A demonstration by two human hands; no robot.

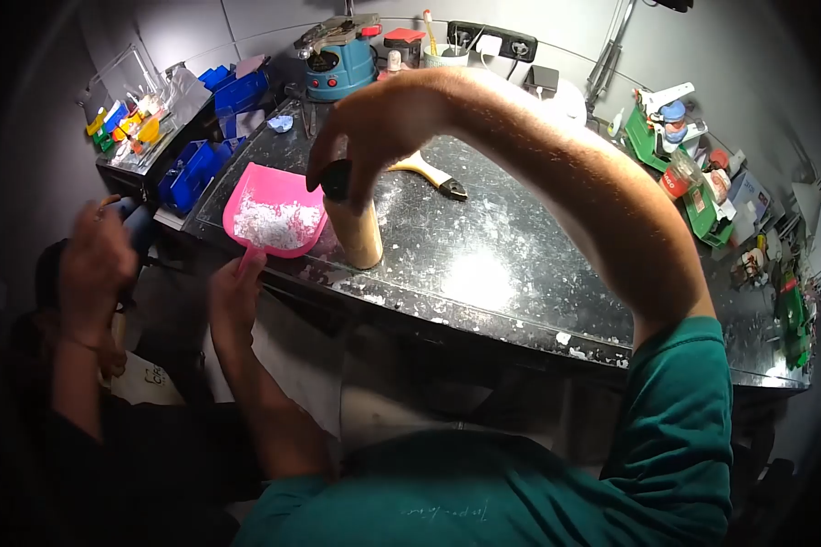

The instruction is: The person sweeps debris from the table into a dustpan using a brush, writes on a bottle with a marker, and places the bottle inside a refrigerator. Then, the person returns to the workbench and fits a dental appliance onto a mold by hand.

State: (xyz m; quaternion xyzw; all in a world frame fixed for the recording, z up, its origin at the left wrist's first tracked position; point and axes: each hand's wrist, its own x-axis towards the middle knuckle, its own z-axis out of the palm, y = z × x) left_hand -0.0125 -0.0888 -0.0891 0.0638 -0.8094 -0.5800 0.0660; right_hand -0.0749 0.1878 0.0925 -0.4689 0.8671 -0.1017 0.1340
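My left hand [235, 292] is closed around the handle of a pink dustpan [249, 182], at the table's front left edge. White crumbly debris [278, 225] lies in the pan. Just right of it, a tan cylindrical bottle [358, 235] with a dark green cap [336, 180] stands slightly tilted in view on the black table [529, 246]. From above, my right hand [374, 128] reaches over it, fingers bent round the cap. Behind the bottle lies a brush [433, 175] with a pale yellow handle and dark bristles, partly hidden by my hand.
A blue machine [337, 68] and a white cup of tools [445, 56] stand at the back. Green trays [646, 137] line the right side. Blue bins [192, 173] are at left. Another person's hand [96, 260] is raised at far left. White scraps dot the tabletop.
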